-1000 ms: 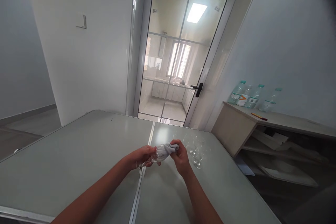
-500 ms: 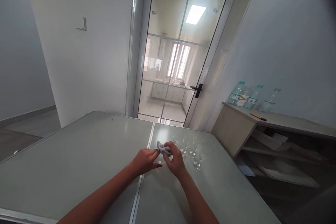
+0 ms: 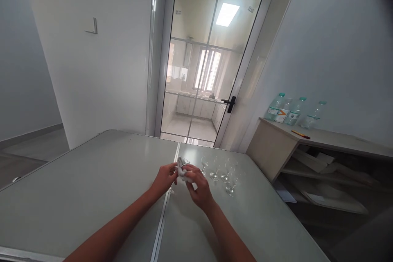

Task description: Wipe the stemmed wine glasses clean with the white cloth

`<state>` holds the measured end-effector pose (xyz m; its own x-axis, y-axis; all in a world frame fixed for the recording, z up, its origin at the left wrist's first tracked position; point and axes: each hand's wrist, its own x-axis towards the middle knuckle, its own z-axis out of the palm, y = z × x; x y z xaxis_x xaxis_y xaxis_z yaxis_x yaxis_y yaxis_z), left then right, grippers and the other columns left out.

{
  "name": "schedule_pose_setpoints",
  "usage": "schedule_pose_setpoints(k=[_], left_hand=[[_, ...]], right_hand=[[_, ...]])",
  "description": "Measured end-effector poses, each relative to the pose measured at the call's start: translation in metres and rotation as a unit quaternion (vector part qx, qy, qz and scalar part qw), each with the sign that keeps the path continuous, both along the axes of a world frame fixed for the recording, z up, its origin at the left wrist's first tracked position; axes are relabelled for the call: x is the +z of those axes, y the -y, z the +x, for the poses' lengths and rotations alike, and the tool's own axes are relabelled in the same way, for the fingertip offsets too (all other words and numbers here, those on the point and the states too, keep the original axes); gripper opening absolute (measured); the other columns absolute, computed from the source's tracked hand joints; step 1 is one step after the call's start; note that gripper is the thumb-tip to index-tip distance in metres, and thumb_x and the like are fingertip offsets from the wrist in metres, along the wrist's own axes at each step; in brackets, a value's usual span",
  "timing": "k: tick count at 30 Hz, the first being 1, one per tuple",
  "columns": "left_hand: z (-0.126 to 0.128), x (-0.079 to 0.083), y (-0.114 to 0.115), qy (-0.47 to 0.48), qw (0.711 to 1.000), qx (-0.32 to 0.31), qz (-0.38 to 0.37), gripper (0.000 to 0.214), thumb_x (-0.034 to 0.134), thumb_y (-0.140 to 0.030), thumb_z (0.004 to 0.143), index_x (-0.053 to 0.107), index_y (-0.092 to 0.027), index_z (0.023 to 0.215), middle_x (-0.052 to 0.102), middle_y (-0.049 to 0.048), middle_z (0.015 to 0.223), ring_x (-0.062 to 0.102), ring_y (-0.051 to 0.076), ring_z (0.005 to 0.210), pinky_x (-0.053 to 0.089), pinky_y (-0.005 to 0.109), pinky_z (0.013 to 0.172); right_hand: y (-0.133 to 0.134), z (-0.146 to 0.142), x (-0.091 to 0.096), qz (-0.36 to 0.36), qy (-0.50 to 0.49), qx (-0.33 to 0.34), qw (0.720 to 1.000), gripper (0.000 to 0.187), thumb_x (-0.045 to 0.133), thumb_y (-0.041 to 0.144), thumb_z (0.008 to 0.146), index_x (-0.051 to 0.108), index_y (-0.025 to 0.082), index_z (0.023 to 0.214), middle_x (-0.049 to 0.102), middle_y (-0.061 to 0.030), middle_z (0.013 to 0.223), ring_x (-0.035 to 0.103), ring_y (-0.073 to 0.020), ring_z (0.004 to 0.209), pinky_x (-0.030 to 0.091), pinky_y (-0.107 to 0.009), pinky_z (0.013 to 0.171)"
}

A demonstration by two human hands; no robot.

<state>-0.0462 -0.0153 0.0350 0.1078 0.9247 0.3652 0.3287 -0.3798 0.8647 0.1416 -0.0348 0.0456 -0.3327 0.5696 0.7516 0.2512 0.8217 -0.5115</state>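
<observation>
Above the table seam, my left hand (image 3: 166,177) is closed on a small clear wine glass (image 3: 186,161), held tilted. Only bits of the glass show; fingers and cloth hide most of it. My right hand (image 3: 198,186) grips a crumpled grey-white cloth (image 3: 180,172) and presses it around the glass's bowl. Just right of my right hand, several clear stemmed glasses stand upright on the table, among them a wine glass (image 3: 215,176) and a nearer wine glass (image 3: 231,190).
The grey-green table (image 3: 92,196) has a metal seam down its middle. At right stands a wooden shelf unit (image 3: 273,139) bearing several plastic bottles (image 3: 295,112) and a yellow-and-red pen-like object (image 3: 301,134). Beyond the table is a glass door (image 3: 199,65).
Both hands have shifted slightly left and turned the glass. The cloth now sits around the bowl, farther left, and my left fingers have curled in more. The standing glasses stay put.
</observation>
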Motion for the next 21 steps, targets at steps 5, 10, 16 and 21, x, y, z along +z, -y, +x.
schedule_pose_setpoints(k=[5,10,16,21], left_hand=[[-0.004,-0.011,0.002,-0.226,0.965,0.006,0.135,0.019,0.067,-0.028,0.084,0.07,-0.017,0.099,0.076,0.0052,0.081,0.071,0.02,0.069,0.05,0.025,0.062],[-0.008,-0.02,0.005,-0.338,0.9,-0.03,0.275,0.049,0.071,-0.041,0.086,0.062,-0.019,0.129,0.075,0.0131,0.114,0.074,0.024,0.082,0.053,0.03,0.07],[-0.006,-0.017,0.005,-0.182,0.96,-0.002,0.215,0.058,0.075,-0.052,0.081,0.063,-0.023,0.131,0.078,0.0067,0.103,0.066,0.015,0.062,0.053,0.028,0.067],[-0.005,-0.005,0.0,-0.016,0.995,0.056,0.076,0.056,0.074,-0.054,0.081,0.067,-0.018,0.123,0.077,0.0066,0.097,0.058,0.011,0.052,0.051,0.028,0.06]], right_hand=[[0.004,-0.004,0.005,0.05,0.091,-0.044,0.994,0.039,0.051,0.008,0.081,0.06,0.025,0.115,0.067,-0.0073,0.125,0.054,-0.0271,0.13,0.025,-0.054,0.119],[-0.007,0.003,0.001,-0.134,-0.047,-0.114,0.983,0.017,0.053,0.02,0.083,0.06,0.023,0.098,0.065,-0.0004,0.082,0.06,-0.0187,0.073,0.048,-0.03,0.068],[-0.017,0.009,0.0,-0.382,-0.25,-0.011,0.89,0.014,0.059,0.036,0.081,0.057,0.022,0.081,0.05,0.0044,0.067,0.044,-0.0124,0.056,0.035,-0.022,0.049],[-0.009,-0.002,-0.003,-0.353,-0.264,0.0,0.898,0.018,0.064,0.036,0.081,0.058,0.022,0.089,0.053,0.0036,0.07,0.048,-0.0132,0.061,0.041,-0.023,0.054]])
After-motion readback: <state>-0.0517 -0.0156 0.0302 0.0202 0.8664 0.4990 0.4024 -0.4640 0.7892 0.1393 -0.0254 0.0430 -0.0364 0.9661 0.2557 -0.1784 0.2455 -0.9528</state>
